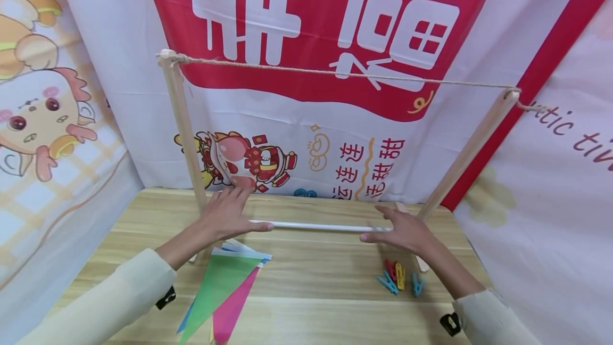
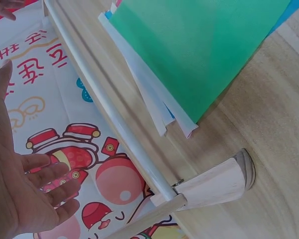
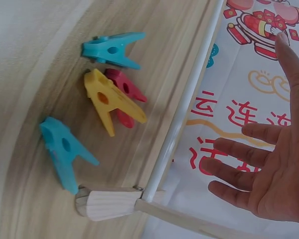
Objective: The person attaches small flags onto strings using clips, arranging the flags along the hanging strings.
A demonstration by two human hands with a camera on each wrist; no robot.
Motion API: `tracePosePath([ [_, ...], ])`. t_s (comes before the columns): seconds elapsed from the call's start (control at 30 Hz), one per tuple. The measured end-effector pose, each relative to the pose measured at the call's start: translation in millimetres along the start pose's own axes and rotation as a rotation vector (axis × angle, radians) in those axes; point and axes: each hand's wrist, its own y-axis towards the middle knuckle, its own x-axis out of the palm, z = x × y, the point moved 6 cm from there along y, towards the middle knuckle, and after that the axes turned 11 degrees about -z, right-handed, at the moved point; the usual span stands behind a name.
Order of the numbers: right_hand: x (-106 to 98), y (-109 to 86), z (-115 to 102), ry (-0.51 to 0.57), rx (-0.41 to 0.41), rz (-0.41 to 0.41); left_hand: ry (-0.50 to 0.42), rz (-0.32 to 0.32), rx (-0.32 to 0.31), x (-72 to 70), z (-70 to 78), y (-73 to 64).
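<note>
A wooden stand has two upright posts, a left post [image 1: 182, 121] and a right post [image 1: 471, 148], joined low down by a white rod [image 1: 316, 226]. Between the post tops runs a twine string [image 1: 306, 71]. My left hand [image 1: 225, 214] hovers by the rod's left end, fingers spread and relaxed, palm bare in the left wrist view. By the right end is my right hand [image 1: 407, 232], its fingers likewise spread, holding nothing. Triangular pennants, a green one [image 1: 222, 276] over a pink one [image 1: 234, 307], lie below my left forearm.
Several clothespins lie on the wooden table [image 1: 325, 286] at the right: a yellow one [image 3: 109, 97], a red one [image 3: 125, 92] and blue ones [image 3: 114, 49]. Behind the stand hangs a white and red printed cloth [image 1: 306, 105]. The stand's feet [image 2: 219, 181] rest on the table.
</note>
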Motion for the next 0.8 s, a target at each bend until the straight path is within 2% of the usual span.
tracePosePath([
  [0.17, 5.6, -6.3, 8.2, 0.02, 0.032, -0.041, 0.0, 0.019, 0.032, 1.5, 0.9, -4.3],
  [0.33, 9.0, -14.2, 15.4, 0.019, 0.03, -0.042, -0.018, 0.01, 0.041, 6.1, -1.7, -9.2],
  [0.57, 12.4, -23.8, 25.5, 0.034, 0.045, -0.06, -0.032, -0.025, 0.008, 16.4, -6.8, -13.6],
  [0.8, 15.4, -33.3, 29.9, 0.051, 0.033, -0.09, -0.015, -0.042, 0.005, 27.8, -9.8, -18.3],
])
